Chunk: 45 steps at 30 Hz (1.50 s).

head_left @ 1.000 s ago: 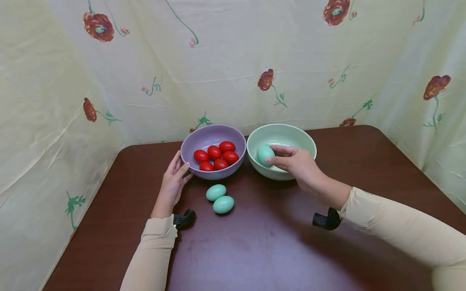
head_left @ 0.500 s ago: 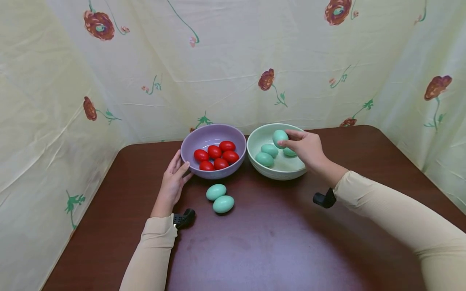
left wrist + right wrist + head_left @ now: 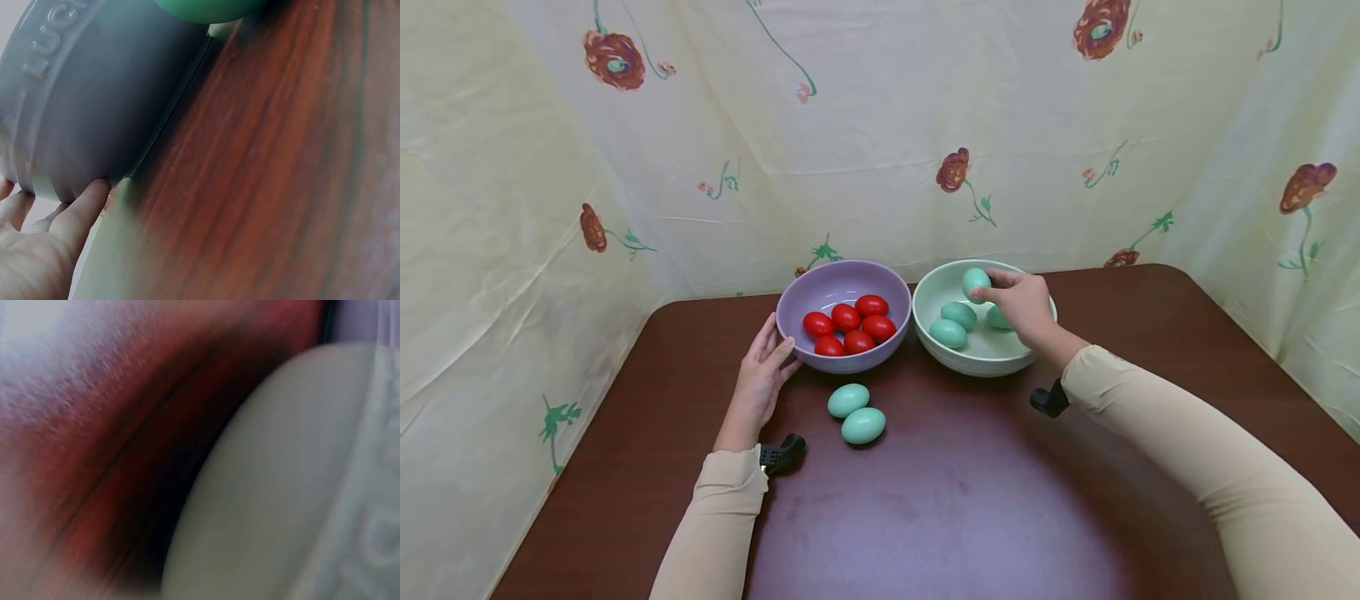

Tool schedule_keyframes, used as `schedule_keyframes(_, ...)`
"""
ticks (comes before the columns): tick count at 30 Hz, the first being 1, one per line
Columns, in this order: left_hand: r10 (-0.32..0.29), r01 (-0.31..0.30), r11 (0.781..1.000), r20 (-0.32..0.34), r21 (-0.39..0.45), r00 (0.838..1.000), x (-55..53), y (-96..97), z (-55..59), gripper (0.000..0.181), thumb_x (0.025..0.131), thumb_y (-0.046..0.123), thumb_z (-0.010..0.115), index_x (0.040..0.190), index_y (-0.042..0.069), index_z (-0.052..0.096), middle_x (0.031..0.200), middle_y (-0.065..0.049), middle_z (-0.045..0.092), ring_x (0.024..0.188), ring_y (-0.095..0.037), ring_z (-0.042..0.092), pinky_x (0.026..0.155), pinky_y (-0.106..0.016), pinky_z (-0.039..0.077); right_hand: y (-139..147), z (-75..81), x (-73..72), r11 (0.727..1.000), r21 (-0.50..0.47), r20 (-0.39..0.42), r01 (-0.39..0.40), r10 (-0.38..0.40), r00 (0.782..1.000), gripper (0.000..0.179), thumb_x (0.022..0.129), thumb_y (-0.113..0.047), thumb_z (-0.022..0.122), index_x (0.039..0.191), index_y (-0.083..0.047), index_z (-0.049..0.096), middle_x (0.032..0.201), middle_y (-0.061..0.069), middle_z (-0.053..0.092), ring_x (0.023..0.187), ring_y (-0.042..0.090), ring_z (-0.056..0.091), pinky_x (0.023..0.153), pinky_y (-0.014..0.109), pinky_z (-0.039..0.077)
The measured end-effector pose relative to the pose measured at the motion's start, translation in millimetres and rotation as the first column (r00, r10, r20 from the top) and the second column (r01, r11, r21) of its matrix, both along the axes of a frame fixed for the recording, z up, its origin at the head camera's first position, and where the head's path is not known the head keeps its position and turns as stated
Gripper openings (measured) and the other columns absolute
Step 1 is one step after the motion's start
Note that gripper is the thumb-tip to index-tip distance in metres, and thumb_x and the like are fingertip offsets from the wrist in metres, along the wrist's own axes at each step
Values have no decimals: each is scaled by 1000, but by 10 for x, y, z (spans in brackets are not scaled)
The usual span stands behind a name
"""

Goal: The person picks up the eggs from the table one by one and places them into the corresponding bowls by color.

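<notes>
My right hand (image 3: 1026, 304) pinches a pale green egg (image 3: 976, 285) between thumb and fingers, held up over the inside of the light green bowl (image 3: 981, 365). Several more green eggs (image 3: 948, 333) lie in that bowl, one partly behind the hand. At the left, a purple bowl (image 3: 850, 364) holds several red eggs (image 3: 846, 317). Extended fingers of my left hand (image 3: 758, 387) rest against its outer left side, the thumb at the rim. Fingertips meet the bowl's outer wall in the left wrist view. The right wrist view shows the green bowl's outside (image 3: 269, 481), not the hand.
Two green eggs (image 3: 863, 426) lie close together on the dark wooden table (image 3: 925, 517), in front of the purple bowl. Both bowls stand side by side near the back edge. A flowered cloth (image 3: 865, 142) hangs behind the table. Black wrist devices (image 3: 784, 454) jut from the sleeves.
The right hand has lifted the egg from low at the green bowl's left front, up and to the right, uncovering other green eggs. The left hand has stayed at the purple bowl.
</notes>
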<state>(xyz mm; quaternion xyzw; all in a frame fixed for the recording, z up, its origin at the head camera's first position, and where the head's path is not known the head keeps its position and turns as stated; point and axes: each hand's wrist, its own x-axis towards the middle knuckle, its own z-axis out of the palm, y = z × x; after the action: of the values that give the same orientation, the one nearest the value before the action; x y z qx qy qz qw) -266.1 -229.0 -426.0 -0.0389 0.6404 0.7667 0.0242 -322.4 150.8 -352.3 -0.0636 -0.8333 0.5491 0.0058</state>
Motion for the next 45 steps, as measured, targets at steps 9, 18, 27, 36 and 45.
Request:
schedule_keyframes(9,2,-2,1000,1,-8,1000,5,-6,-10,68,103,23,54,160,28,18,169,7,13,151,-19,31,113,-43,41,7,-97,-149,1000,-12,16,25,-25,1000,54,89,-27,76,138,-12,60,137,9,62,135,22,53,114,38,41)
schedule_keyframes(18,8,-9,1000,-9,-20,1000,-13,-13,7,68,103,22,53,160,30,18,169,7,13,151,-20,30,112,-42,41,1,-151,-217,999,50,21,-16,15,1000,56,91,-24,73,141,-8,55,143,11,57,138,25,49,117,39,40)
schedule_keyframes(27,5,-5,1000,2,-5,1000,-2,-2,7,68,103,22,53,160,28,17,169,6,12,151,-19,29,114,-44,40,-10,-185,-213,983,179,86,-43,27,996,55,91,-22,72,141,-5,55,145,13,54,140,28,46,113,41,43)
schedule_keyframes(36,-1,1,1000,-6,-11,1000,-18,11,-13,69,102,23,54,160,28,17,169,6,12,152,-19,29,112,-43,41,17,-203,-222,972,219,91,-82,63,994,54,90,-21,73,139,-5,57,146,13,53,138,27,47,108,39,44)
schedule_keyframes(45,14,-14,1000,-2,-20,1000,-2,7,-12,68,103,23,54,160,30,18,169,7,13,151,-20,30,111,-41,43,1,-255,-278,927,343,57,-150,139,989,56,89,-20,74,137,1,56,141,18,56,135,31,51,107,43,47)
